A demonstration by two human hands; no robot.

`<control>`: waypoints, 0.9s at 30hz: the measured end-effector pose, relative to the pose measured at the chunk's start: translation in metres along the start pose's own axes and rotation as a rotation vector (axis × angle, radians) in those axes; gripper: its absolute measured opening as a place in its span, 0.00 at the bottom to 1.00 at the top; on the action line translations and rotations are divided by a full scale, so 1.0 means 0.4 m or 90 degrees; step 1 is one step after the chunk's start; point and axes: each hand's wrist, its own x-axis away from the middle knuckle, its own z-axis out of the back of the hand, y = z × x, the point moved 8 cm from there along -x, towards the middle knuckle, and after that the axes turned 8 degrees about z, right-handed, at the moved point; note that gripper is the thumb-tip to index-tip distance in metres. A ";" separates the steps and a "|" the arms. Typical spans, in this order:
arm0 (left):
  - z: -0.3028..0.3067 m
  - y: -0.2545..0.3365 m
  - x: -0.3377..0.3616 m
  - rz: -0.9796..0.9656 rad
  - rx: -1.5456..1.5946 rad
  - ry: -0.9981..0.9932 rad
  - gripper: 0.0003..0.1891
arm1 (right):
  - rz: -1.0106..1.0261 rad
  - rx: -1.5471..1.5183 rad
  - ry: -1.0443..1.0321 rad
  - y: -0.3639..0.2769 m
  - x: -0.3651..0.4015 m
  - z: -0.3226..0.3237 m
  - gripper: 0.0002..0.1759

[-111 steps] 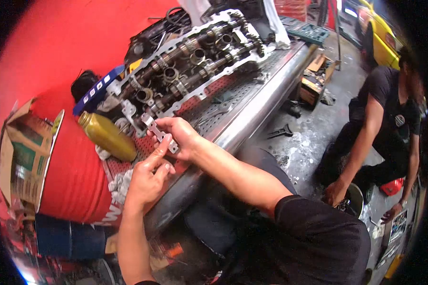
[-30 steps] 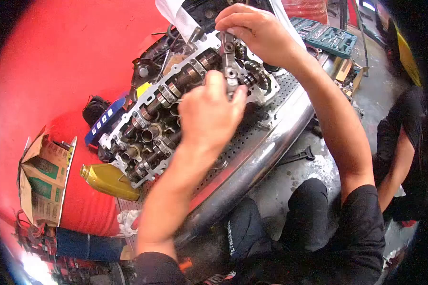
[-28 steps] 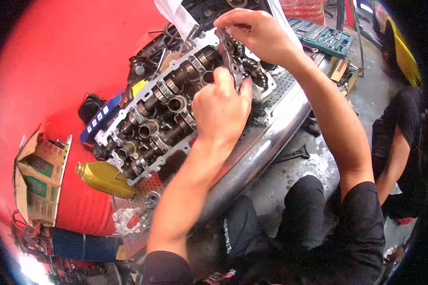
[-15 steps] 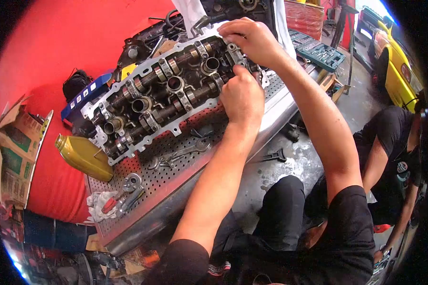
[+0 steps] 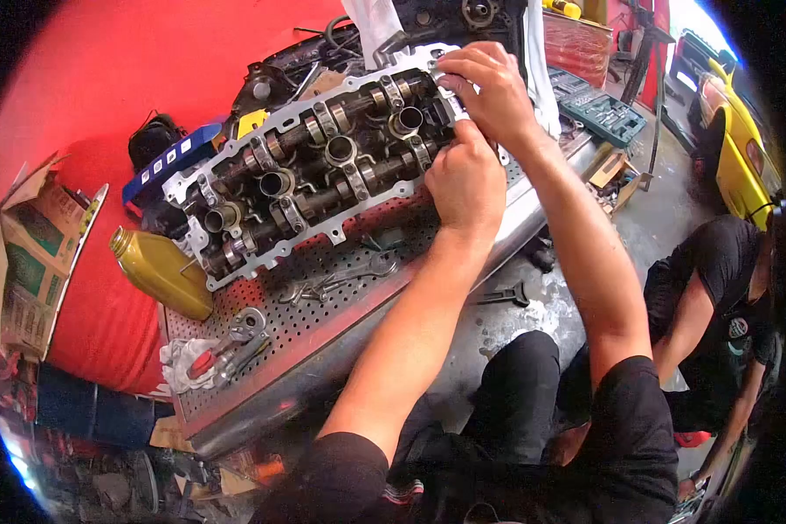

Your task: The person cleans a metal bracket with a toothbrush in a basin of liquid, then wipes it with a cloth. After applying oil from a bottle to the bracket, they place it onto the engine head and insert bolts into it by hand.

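A cylinder head (image 5: 310, 229) with its camshafts, bearing caps and round tubes showing lies at a slant on the perforated metal bench (image 5: 275, 336). My left hand (image 5: 468, 182) is closed at its near right end, thumb on top and the other fingers curled out of sight. At the far right corner is my right hand (image 5: 498, 94), fingers bent and closed over the end of the head. Both hands hide that end, and any small part beneath the fingertips is out of view. Several wrenches (image 5: 345, 275) lie on the bench in front of the head.
A gold oil bottle (image 5: 162, 271) leans by the head's left end. Near the bench corner are a ratchet (image 5: 246, 327) and a crumpled rag (image 5: 182, 362). A green socket set (image 5: 603, 113) sits beyond my right arm. Another person (image 5: 716, 288) crouches at right.
The view has shifted a little, so the bench and head appear slightly further right and lower. My right fingers are more bent at the head's far corner. My left hand stays at the near end.
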 end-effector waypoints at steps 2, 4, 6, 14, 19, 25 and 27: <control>0.010 0.003 0.006 -0.032 0.035 0.032 0.13 | -0.063 -0.045 0.057 0.002 0.023 -0.005 0.09; 0.028 -0.002 0.014 -0.079 0.083 0.100 0.12 | -0.139 -0.123 0.081 0.009 0.032 -0.005 0.09; 0.013 -0.005 0.020 -0.089 0.062 0.094 0.11 | -0.171 -0.139 0.091 0.008 0.041 0.006 0.10; 0.004 0.010 0.035 -0.123 0.068 0.136 0.10 | -0.310 -0.012 -0.055 -0.003 0.056 0.039 0.15; 0.011 0.011 0.042 -0.152 0.060 0.167 0.09 | -0.343 -0.016 -0.147 0.002 0.053 0.019 0.15; 0.005 -0.010 0.043 -0.100 0.066 0.087 0.08 | -0.345 -0.039 -0.110 0.000 0.078 -0.011 0.13; 0.016 -0.009 0.067 -0.107 0.081 0.057 0.10 | -0.279 0.023 -0.053 -0.013 0.086 -0.004 0.14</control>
